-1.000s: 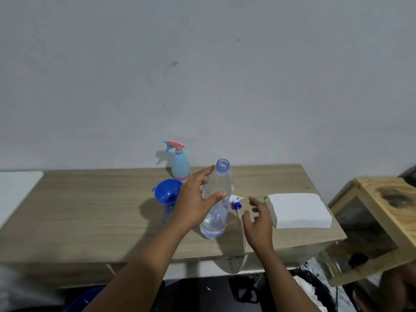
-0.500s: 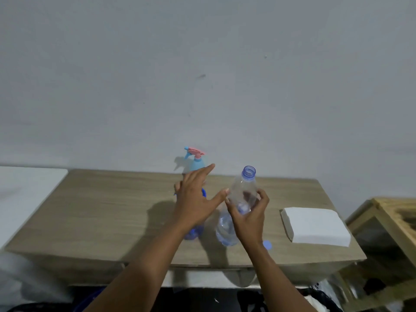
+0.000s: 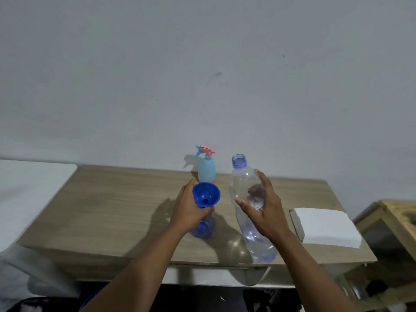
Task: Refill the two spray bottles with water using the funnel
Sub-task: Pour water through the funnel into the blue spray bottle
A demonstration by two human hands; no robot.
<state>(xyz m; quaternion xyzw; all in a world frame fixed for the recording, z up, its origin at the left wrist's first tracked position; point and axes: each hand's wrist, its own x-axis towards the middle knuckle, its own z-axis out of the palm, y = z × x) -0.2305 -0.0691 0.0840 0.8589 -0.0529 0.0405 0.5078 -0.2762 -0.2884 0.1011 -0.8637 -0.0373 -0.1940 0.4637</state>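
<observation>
Blue funnel (image 3: 206, 195) sits in translucent blue spray bottle (image 3: 203, 228).

funnel: deep blue plastic funnel (image 3: 206, 195), one solid shade, in left hand (image 3: 189, 210)
lower bottle: clear blue-tinted plastic spray bottle (image 3: 203, 228), under left hand
far sprayer: pale blue plastic spray bottle (image 3: 206, 171) beyond left hand; pink trigger, blue nozzle tip
water bottle: clear colourless plastic water bottle (image 3: 245, 199) in right hand (image 3: 265, 210); neck tinted blue-violet
pad: plain white folded rectangular pad (image 3: 326, 226), right of right hand
table: light brown wooden table (image 3: 112, 199), fine straight grain
</observation>
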